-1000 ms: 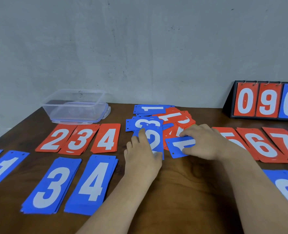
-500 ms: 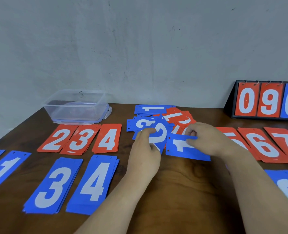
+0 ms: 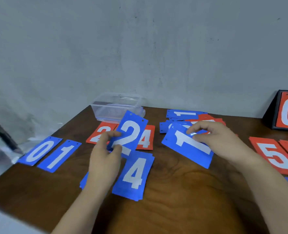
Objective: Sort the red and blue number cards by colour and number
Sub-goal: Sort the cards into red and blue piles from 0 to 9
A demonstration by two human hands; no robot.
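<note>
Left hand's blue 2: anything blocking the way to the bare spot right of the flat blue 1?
Nothing visible. The left hand holds the blue 2 raised; the table between the flat blue 1 and that hand is bare wood.

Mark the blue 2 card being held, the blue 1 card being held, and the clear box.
held blue 2 card (image 3: 129, 132): head view, middle of the card face.
held blue 1 card (image 3: 189, 143): head view, on the digit's white stem.
clear box (image 3: 113, 109): head view, on its front wall.

Dark brown wooden table (image 3: 182, 208) with visible grain, scuffed grey wall (image 3: 140, 48) behind, even light
</note>
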